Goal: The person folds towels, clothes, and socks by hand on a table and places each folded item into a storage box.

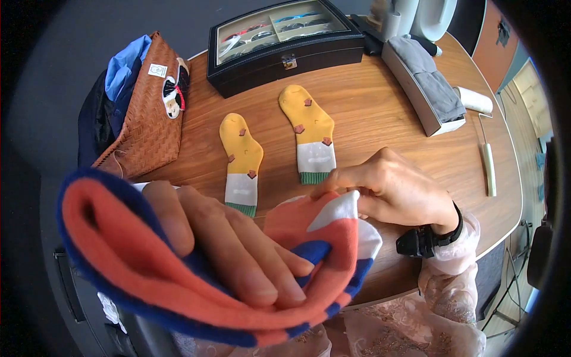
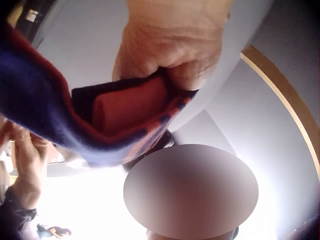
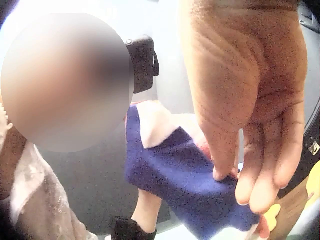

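A coral and navy sock bundle (image 1: 178, 297) with white tips is held up close to the head camera, layers folded over each other. My left hand (image 1: 232, 250) grips it, fingers tucked down into the fold; in the left wrist view the cloth hides those fingers. At the bundle's white-tipped end, my right hand (image 1: 398, 190) pinches the cloth between thumb and fingers. The right wrist view shows the navy side (image 3: 175, 175) hanging below that thumb. Beyond the hands lie two yellow socks, a left one (image 1: 241, 143) and a right one (image 1: 312, 122), with white and green cuffs.
A woven basket (image 1: 154, 125) of dark and blue clothing stands at left. Behind the socks is a black glass-topped case (image 1: 285, 71) of eyewear. On the right are a box (image 1: 437, 125) with grey cloth and a lint roller (image 1: 489, 169), near the wooden table's (image 1: 369, 113) curved edge.
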A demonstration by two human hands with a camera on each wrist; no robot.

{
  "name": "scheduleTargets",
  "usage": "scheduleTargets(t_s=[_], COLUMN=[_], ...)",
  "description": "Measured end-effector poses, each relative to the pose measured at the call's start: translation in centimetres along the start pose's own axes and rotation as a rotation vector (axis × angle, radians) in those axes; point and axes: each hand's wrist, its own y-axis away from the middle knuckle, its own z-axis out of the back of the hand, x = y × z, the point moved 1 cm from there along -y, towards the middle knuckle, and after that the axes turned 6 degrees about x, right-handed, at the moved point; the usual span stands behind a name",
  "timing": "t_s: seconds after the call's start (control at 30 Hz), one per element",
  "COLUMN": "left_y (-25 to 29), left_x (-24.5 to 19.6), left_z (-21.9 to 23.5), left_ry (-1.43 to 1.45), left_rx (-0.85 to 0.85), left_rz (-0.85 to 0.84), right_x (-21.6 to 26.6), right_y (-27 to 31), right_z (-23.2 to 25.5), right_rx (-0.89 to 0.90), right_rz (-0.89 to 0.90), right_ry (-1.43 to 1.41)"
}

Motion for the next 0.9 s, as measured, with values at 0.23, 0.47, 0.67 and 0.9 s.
scheduleTargets(t_s=[0.23,0.47,0.67,0.9], left_y=[-0.9,2.1,-0.6,-0.3], left_x=[0.9,0.9,1.0,1.4], left_z=[-0.6,1.4,-0.7,-0.8], left_ry=[-0.046,0.358,0.081,0.154], left_rx=[-0.046,-0.157,-0.095,0.078], left_rz=[-0.089,-0.364,-0.199,-0.193], right_x=[-0.1,-0.3,-0.3,-0.2], right_y=[-0.4,0.8,0.1,-0.4], right_z=[-0.8,-2.2,-2.5,-2.6], right_rx=[0.237,0.525,0.494,0.344], right_rz=[-0.029,0.207,0.093,0.002], right_ry=[-0.178,-0.351,-0.135,0.054])
